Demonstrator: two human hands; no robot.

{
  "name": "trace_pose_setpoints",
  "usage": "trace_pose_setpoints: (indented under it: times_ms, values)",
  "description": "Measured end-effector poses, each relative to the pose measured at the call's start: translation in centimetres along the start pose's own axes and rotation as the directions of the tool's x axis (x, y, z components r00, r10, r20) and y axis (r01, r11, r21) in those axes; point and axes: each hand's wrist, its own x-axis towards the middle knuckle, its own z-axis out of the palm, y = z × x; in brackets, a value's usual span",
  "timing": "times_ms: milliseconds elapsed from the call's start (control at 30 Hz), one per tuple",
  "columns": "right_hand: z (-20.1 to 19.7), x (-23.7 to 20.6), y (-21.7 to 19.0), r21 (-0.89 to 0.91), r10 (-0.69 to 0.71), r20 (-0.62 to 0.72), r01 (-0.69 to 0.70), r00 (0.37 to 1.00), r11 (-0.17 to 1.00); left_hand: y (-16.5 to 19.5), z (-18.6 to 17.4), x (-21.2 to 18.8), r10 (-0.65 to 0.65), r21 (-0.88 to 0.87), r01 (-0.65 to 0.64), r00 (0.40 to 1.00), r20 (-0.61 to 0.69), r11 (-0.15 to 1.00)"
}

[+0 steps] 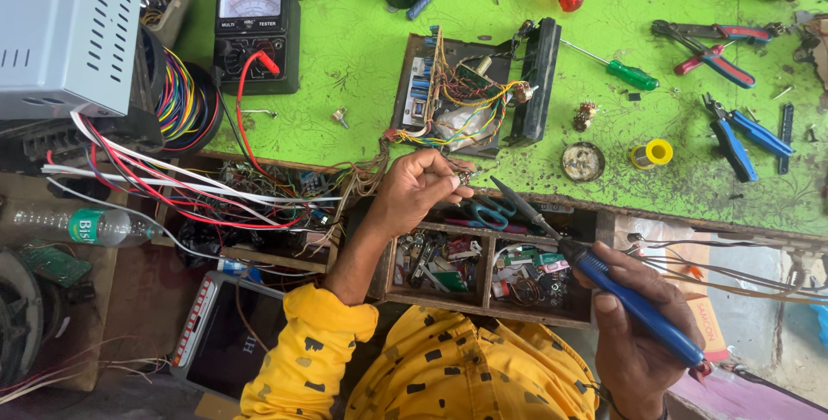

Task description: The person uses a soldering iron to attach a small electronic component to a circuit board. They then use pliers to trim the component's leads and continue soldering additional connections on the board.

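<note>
Head view — left hand [420,185] pinches a small component [463,176], right hand [638,334] grips a blue soldering iron [604,278].

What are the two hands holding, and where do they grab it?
The right hand grips a blue-handled soldering iron around its handle. The left hand pinches a small metal part at its fingertips; which end cannot be told.
</note>
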Motion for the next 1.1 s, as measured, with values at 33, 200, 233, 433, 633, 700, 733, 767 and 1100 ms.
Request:
trace_pose_setpoints:
  times_ms: [33, 200, 233, 433, 633, 700, 733, 767, 1100]
  values:
    - [0.01, -0.01, 0.01, -0.004, -0.002, 0.001, 0.002, 1.000, 1.000, 0.02, 0.01, -0.01, 0.000, 0.001, 0.000, 1.000, -0.002, 1.000]
    - [0.04, -0.06, 0.08, 0.008, -0.003, 0.002, 0.003, 1.000, 1.000, 0.08, 0.05, 0.00, 0.001, -0.014, -0.001, 1.000, 0.000, 1.000]
    - [0.01, -0.05, 0.08, 0.005, -0.005, 0.005, 0.005, 1.000, 1.000, 0.08, 0.05, 0.02, 0.003, -0.011, -0.003, 1.000, 0.001, 1.000]
    - [-0.08, 0.03, 0.13, 0.013, -0.011, 0.018, 0.011, 1.000, 1.000, 0.11, -0.03, 0.06, 0.009, -0.006, -0.009, 1.000, 0.002, 1.000]
    - [0.02, -0.09, 0.14, 0.000, -0.006, 0.001, 0.006, 1.000, 1.000, 0.31, 0.09, 0.08, 0.004, 0.009, -0.004, 1.000, -0.002, 1.000]
    - [0.04, -0.13, 0.16, 0.007, -0.002, -0.002, 0.002, 1.000, 1.000, 0.37, 0.11, 0.10, 0.005, 0.009, -0.005, 1.000, -0.002, 1.000]
    - [0.03, -0.14, 0.16, 0.011, -0.001, -0.001, 0.001, 1.000, 1.000, 0.38, 0.11, 0.09, 0.007, 0.003, -0.007, 1.000, -0.001, 1.000]
    - [0.05, -0.19, 0.19, 0.016, 0.000, 0.001, 0.000, 1.000, 1.000, 0.39, 0.08, 0.07, 0.009, -0.002, -0.009, 1.000, 0.001, 1.000]
    - [0.13, -0.32, 0.28, 0.013, 0.003, 0.000, -0.003, 1.000, 1.000, 0.15, -0.12, -0.10, 0.010, 0.003, -0.010, 1.000, -0.003, 1.000]
